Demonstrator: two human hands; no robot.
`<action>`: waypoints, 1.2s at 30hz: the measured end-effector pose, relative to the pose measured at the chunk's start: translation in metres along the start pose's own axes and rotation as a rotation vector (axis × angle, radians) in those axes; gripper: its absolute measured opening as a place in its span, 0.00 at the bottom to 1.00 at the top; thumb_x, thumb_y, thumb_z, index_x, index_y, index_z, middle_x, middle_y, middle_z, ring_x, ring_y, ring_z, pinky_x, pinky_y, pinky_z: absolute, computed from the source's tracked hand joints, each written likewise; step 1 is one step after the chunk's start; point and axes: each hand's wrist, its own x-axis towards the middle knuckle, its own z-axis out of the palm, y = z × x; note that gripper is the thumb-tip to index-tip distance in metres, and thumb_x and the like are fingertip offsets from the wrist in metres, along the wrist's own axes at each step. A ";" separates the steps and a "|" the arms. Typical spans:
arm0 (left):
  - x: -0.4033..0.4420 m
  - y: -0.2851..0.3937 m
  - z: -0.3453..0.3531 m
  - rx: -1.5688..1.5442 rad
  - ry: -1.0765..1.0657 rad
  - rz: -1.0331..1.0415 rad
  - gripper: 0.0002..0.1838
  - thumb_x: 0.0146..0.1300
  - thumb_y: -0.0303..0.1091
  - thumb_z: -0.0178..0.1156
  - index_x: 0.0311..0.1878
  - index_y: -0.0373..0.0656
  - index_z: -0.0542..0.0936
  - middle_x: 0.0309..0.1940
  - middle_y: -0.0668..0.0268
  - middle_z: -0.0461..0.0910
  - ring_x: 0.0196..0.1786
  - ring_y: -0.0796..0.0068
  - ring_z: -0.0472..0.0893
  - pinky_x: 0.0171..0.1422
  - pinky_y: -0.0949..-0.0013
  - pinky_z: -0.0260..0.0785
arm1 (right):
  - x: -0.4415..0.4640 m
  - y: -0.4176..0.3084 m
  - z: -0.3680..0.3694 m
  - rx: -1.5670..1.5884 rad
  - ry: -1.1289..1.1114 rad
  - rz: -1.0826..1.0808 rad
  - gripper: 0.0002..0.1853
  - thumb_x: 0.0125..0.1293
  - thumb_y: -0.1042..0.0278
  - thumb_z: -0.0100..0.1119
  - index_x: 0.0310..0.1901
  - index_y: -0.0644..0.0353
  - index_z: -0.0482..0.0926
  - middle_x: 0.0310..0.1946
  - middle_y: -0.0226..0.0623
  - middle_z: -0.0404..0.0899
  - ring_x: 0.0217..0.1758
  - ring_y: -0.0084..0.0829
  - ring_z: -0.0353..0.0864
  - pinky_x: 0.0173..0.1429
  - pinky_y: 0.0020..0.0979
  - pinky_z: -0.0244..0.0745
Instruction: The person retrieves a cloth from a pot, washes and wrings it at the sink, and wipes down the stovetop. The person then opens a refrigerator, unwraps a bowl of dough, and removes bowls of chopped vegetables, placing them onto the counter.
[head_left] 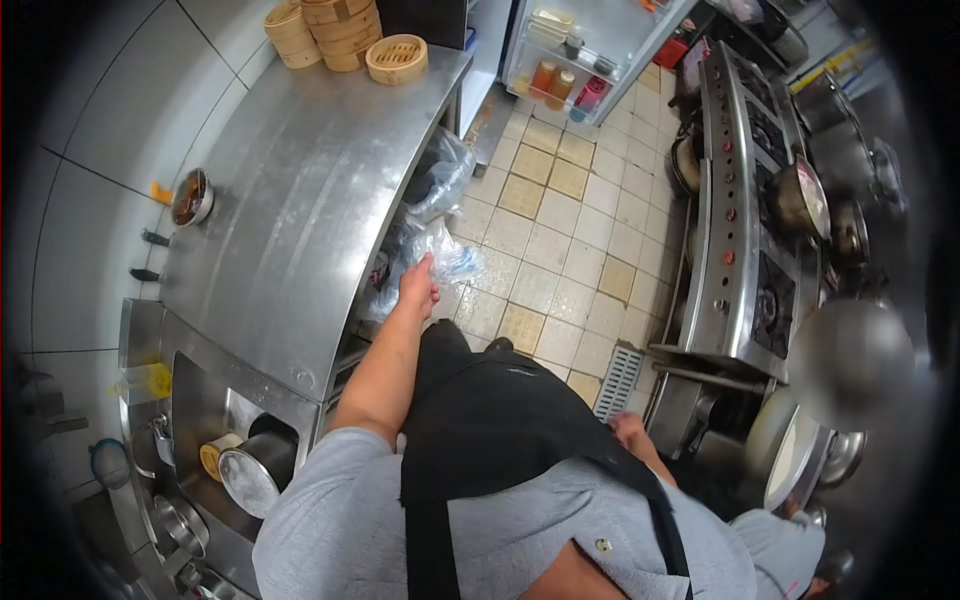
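Observation:
My left hand [419, 286] reaches forward past the front edge of the steel counter [285, 215]. Its index finger stretches out and the other fingers are loosely bent, with nothing plainly held. Just beyond the fingertips, clear plastic bags [440, 250] bulge out from under the counter. Whether the fingers touch the bags I cannot tell. At my right side, my right hand [630, 432] hangs low by the edge of my black apron [490, 430], above the floor drain [620, 383]. Its fingers are blurred and partly hidden.
Bamboo steamers [397, 60] and a bowl of dark sauce [192, 197] stand on the counter. A sink [185, 400] holds a pot [258, 470]. Ahead is an open fridge door [600, 60]. A stove [735, 230] with pans lines the right; another person's sleeve [785, 550] shows lower right.

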 end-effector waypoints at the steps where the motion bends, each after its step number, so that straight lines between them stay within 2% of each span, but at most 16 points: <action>1: 0.014 0.007 0.008 -0.008 0.008 -0.002 0.18 0.65 0.50 0.60 0.46 0.47 0.71 0.25 0.68 0.67 0.21 0.77 0.66 0.20 0.72 0.59 | -0.011 -0.066 -0.028 0.432 0.057 0.245 0.16 0.73 0.60 0.42 0.49 0.59 0.77 0.38 0.37 0.81 0.28 0.34 0.79 0.25 0.38 0.75; 2: 0.032 0.011 0.015 -0.051 -0.012 0.011 0.18 0.65 0.49 0.60 0.47 0.47 0.71 0.27 0.67 0.68 0.23 0.76 0.68 0.21 0.72 0.62 | 0.015 -0.076 -0.043 0.604 0.196 0.246 0.10 0.70 0.60 0.53 0.48 0.50 0.76 0.33 0.31 0.78 0.29 0.34 0.79 0.30 0.40 0.77; 4: 0.060 0.024 0.029 -0.130 0.011 0.013 0.18 0.65 0.48 0.61 0.48 0.47 0.72 0.31 0.66 0.71 0.25 0.74 0.71 0.24 0.71 0.67 | 0.052 -0.116 -0.082 0.603 0.204 0.108 0.12 0.68 0.62 0.57 0.51 0.50 0.75 0.38 0.32 0.79 0.33 0.32 0.80 0.33 0.37 0.77; 6: 0.086 0.040 0.044 -0.174 0.027 -0.011 0.17 0.64 0.48 0.61 0.48 0.48 0.73 0.32 0.66 0.72 0.26 0.74 0.72 0.24 0.71 0.68 | 0.045 -0.195 -0.114 0.636 0.247 0.030 0.19 0.63 0.67 0.63 0.55 0.58 0.73 0.34 0.34 0.78 0.29 0.27 0.78 0.27 0.31 0.73; 9: 0.130 0.054 0.062 -0.211 0.047 -0.073 0.19 0.64 0.51 0.61 0.49 0.48 0.74 0.34 0.64 0.73 0.27 0.72 0.72 0.26 0.70 0.70 | 0.066 -0.248 -0.142 0.567 0.270 -0.124 0.21 0.62 0.67 0.63 0.57 0.58 0.73 0.32 0.32 0.77 0.29 0.24 0.77 0.28 0.27 0.71; 15: 0.222 0.087 0.093 -0.416 0.228 -0.196 0.22 0.63 0.53 0.61 0.53 0.49 0.75 0.41 0.61 0.75 0.33 0.66 0.72 0.34 0.66 0.72 | 0.072 -0.274 -0.183 0.623 0.169 0.010 0.18 0.62 0.68 0.63 0.54 0.56 0.74 0.31 0.30 0.78 0.28 0.28 0.78 0.27 0.34 0.72; 17: 0.242 0.093 0.098 -0.229 0.222 -0.014 0.26 0.63 0.52 0.61 0.58 0.48 0.73 0.43 0.61 0.74 0.37 0.65 0.72 0.45 0.63 0.72 | 0.076 -0.262 -0.185 0.713 0.252 0.133 0.13 0.62 0.68 0.63 0.48 0.54 0.75 0.30 0.29 0.77 0.24 0.29 0.76 0.23 0.34 0.70; 18: 0.249 0.099 0.099 -0.143 0.160 -0.041 0.34 0.61 0.50 0.63 0.65 0.42 0.68 0.52 0.59 0.74 0.47 0.62 0.75 0.56 0.61 0.69 | 0.076 -0.251 -0.183 0.721 0.250 0.152 0.13 0.62 0.68 0.63 0.48 0.54 0.75 0.30 0.29 0.77 0.24 0.29 0.76 0.23 0.34 0.70; 19: 0.255 0.102 0.100 -0.128 0.158 -0.051 0.34 0.61 0.50 0.63 0.65 0.42 0.68 0.52 0.59 0.74 0.47 0.62 0.75 0.56 0.61 0.69 | 0.084 -0.235 -0.182 0.754 0.243 0.141 0.10 0.63 0.68 0.61 0.45 0.54 0.75 0.30 0.29 0.78 0.24 0.30 0.76 0.23 0.35 0.70; 22: 0.274 0.108 0.113 0.270 0.089 0.295 0.42 0.57 0.50 0.65 0.70 0.37 0.62 0.63 0.53 0.70 0.61 0.56 0.73 0.66 0.60 0.64 | 0.104 -0.198 -0.164 0.810 0.202 0.262 0.05 0.66 0.66 0.58 0.39 0.56 0.76 0.28 0.30 0.78 0.28 0.29 0.78 0.29 0.36 0.73; 23: 0.269 0.113 0.119 0.643 0.211 0.414 0.44 0.55 0.50 0.66 0.70 0.36 0.61 0.65 0.49 0.68 0.64 0.54 0.71 0.68 0.59 0.63 | 0.187 -0.071 -0.128 0.598 0.102 -0.308 0.06 0.67 0.66 0.56 0.36 0.60 0.77 0.26 0.29 0.78 0.32 0.29 0.79 0.39 0.33 0.75; 24: 0.268 0.114 0.123 1.017 0.334 0.526 0.46 0.54 0.51 0.67 0.70 0.34 0.60 0.66 0.46 0.67 0.67 0.52 0.69 0.70 0.58 0.61 | 0.147 -0.128 -0.144 0.390 0.238 -0.066 0.08 0.68 0.68 0.54 0.35 0.63 0.78 0.26 0.28 0.78 0.33 0.26 0.78 0.44 0.28 0.73; 27: 0.247 0.139 0.143 1.153 0.286 0.274 0.48 0.54 0.52 0.65 0.71 0.33 0.58 0.68 0.44 0.64 0.69 0.50 0.67 0.73 0.57 0.57 | 0.208 -0.065 -0.148 0.289 0.148 -0.116 0.08 0.65 0.67 0.56 0.38 0.63 0.79 0.31 0.30 0.80 0.37 0.26 0.79 0.45 0.29 0.73; 31: 0.261 0.136 0.156 1.268 0.260 0.215 0.44 0.56 0.52 0.62 0.69 0.33 0.61 0.68 0.46 0.64 0.70 0.51 0.64 0.75 0.59 0.54 | 0.319 0.004 -0.160 0.359 -0.026 -0.341 0.12 0.61 0.66 0.59 0.43 0.63 0.81 0.38 0.33 0.84 0.42 0.27 0.81 0.46 0.31 0.74; 33: 0.256 0.142 0.167 1.522 0.033 0.219 0.44 0.55 0.55 0.63 0.66 0.30 0.65 0.66 0.43 0.66 0.70 0.49 0.63 0.74 0.61 0.55 | 0.296 -0.087 -0.220 0.197 0.142 -0.249 0.10 0.59 0.66 0.59 0.40 0.60 0.81 0.35 0.32 0.83 0.40 0.28 0.81 0.43 0.33 0.74; 36: 0.255 0.144 0.181 1.283 0.239 0.201 0.41 0.57 0.56 0.61 0.65 0.33 0.68 0.66 0.46 0.66 0.70 0.52 0.64 0.74 0.61 0.56 | 0.351 -0.142 -0.297 -0.055 -0.085 -0.306 0.09 0.56 0.64 0.61 0.37 0.57 0.81 0.33 0.32 0.83 0.38 0.29 0.82 0.42 0.34 0.76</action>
